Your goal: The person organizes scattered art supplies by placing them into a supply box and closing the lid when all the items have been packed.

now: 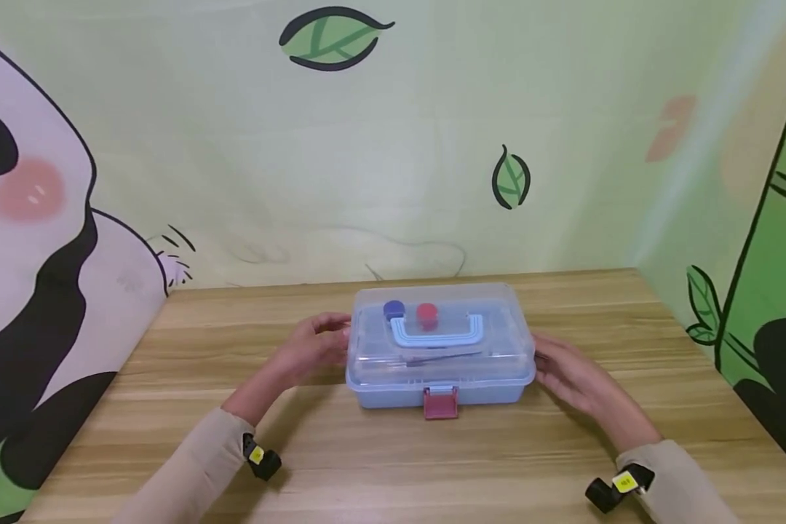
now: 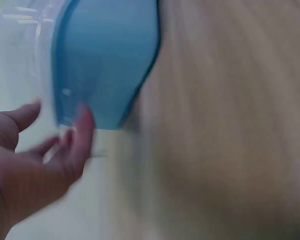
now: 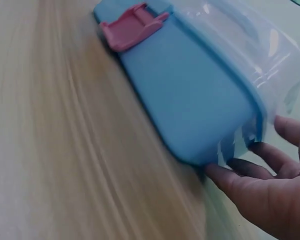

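Note:
A plastic storage box (image 1: pixel 380 397) with a light blue base and a clear lid (image 1: pixel 367 327) sits on the table between both hands. Its blue carry handle (image 1: pixel 439 339) lies on the lid, and a pink latch (image 1: pixel 441 404) juts out at the front. Through the lid show a blue round thing (image 1: pixel 394 309), a red round thing (image 1: pixel 427 314) and a thin stick-like item. My left hand (image 1: pixel 314 346) is at the box's left end, its fingers loosely spread and blurred in the left wrist view. My right hand (image 1: pixel 573 372) touches the right end with its fingertips.
The wood-grain table (image 1: pixel 367 473) runs back to a printed cloth backdrop (image 1: pixel 399 145) with leaves and a panda. Both sleeves (image 1: pixel 186 466) carry small black wrist cameras (image 1: pixel 262 458).

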The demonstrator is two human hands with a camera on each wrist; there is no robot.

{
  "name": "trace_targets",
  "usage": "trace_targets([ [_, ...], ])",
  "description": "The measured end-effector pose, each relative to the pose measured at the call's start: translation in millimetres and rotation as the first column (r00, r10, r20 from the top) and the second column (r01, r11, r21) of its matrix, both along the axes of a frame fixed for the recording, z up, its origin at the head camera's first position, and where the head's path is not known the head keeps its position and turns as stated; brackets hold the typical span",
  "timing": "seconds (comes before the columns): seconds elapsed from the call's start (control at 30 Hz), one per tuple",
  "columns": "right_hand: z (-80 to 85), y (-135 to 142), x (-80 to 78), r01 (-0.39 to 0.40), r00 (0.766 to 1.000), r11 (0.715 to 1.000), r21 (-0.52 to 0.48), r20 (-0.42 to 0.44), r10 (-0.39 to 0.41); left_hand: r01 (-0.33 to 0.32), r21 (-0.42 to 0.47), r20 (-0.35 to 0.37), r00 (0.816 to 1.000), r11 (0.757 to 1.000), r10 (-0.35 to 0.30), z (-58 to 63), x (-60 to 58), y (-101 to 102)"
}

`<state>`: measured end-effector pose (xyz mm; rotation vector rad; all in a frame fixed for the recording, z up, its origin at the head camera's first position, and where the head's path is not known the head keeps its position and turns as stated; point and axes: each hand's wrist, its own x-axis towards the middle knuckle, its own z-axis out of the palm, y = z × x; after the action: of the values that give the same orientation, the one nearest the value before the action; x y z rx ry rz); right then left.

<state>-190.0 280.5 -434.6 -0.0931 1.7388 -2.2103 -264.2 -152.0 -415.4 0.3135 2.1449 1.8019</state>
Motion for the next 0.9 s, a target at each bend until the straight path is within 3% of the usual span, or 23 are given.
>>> trace_targets([
  [0.03,-0.5,-1,-1.3,0.005,1.000,1.000,0.005,-0.004,-0.005,-0.018,-0.066,-0.095,0.995,0.998,0.012,4.5,3.3,2],
  [0.07,-1.0,-1,-2.3,0.008,1.000,1.000,0.011,-0.008,-0.008,-0.046,-0.139,-0.209,0.978,0.989,0.016,10.0,8.2,5],
  [0.1,-1.5,-1,-2.7,0.010,1.000,1.000,0.015,-0.011,-0.010,-0.085,-0.221,-0.340,0.941,0.972,0.005,16.7,14.4,9],
  [0.13,-2.1,0,-3.0,0.009,1.000,1.000,0.023,-0.016,-0.008,-0.131,-0.300,-0.478,0.878,0.945,-0.030,24.0,21.5,13],
  [0.17,-2.2,0,-3.4,0.009,1.000,0.999,0.034,-0.018,-0.009,-0.179,-0.365,-0.602,0.794,0.914,-0.085,32.0,29.4,18],
  [0.23,-1.3,2,-3.3,0.009,1.000,0.999,0.049,-0.022,-0.008,-0.253,-0.444,-0.777,0.586,0.860,-0.228,46.8,44.3,30],
  [0.27,-0.9,3,-3.4,0.008,1.000,0.998,0.057,-0.025,-0.007,-0.280,-0.474,-0.819,0.487,0.834,-0.302,53.0,50.9,36],
  [0.3,-0.7,4,-3.7,0.008,1.000,0.998,0.065,-0.030,-0.006,-0.288,-0.501,-0.837,0.403,0.816,-0.371,57.8,56.9,42],
  [0.33,-0.5,5,-4.4,0.006,0.999,0.998,0.069,-0.036,-0.003,-0.274,-0.528,-0.835,0.339,0.804,-0.433,61.5,62.6,48],
  [0.37,-0.7,5,-5.5,0.001,0.999,0.997,0.072,-0.046,0.002,-0.257,-0.562,-0.820,0.294,0.786,-0.490,63.7,67.9,53],
  [0.5,-2.7,6,-11.1,-0.035,0.994,0.997,0.069,-0.101,0.042,-0.220,-0.685,-0.728,0.169,0.695,-0.664,63.0,85.8,72],
  [0.63,-6.0,7,-14.0,-0.034,0.988,0.994,0.107,-0.147,0.050,-0.273,-0.733,-0.657,0.050,0.622,-0.752,55.2,93.5,84],
  [0.73,-8.5,8,-13.7,-0.009,0.985,0.985,0.171,-0.168,0.038,-0.289,-0.738,-0.640,0.012,0.610,-0.768,49.4,93.8,88],
  [0.83,-9.5,7,-12.3,0.023,0.983,0.977,0.214,-0.182,0.016,-0.304,-0.733,-0.637,-0.010,0.609,-0.771,43.6,92.2,91],
  [0.9,-9.6,8,-11.5,0.040,0.982,0.971,0.234,-0.191,0.006,-0.330,-0.721,-0.634,-0.040,0.609,-0.772,39.1,90.7,92],
])
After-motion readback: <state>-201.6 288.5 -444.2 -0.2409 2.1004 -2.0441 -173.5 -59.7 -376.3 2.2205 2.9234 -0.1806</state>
